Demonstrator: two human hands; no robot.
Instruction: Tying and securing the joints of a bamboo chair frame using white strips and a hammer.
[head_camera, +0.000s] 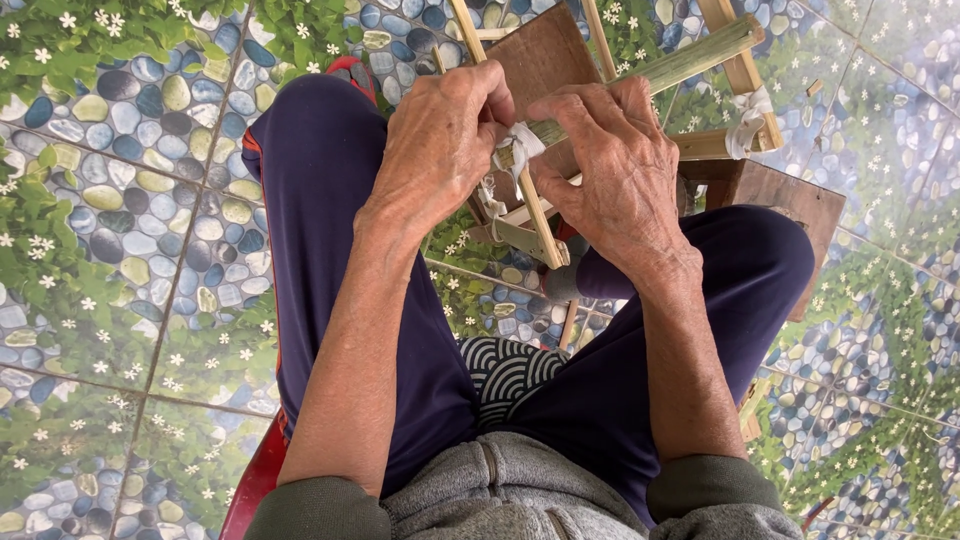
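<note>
Here my left hand (440, 150) and right hand (615, 170) pinch the white strip (518, 145) round the green stick (690, 62) at the frame (535, 215), twelve o'clock from my knees. The two-o'clock knot (748, 125) looks tied; this one seems half-wound.

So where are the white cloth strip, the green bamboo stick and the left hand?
white cloth strip (522, 143), head view, on the wrapped part between the hands.
green bamboo stick (690, 62), head view, mid-length of its bare stretch.
left hand (440, 140), head view, back of the hand.
</note>
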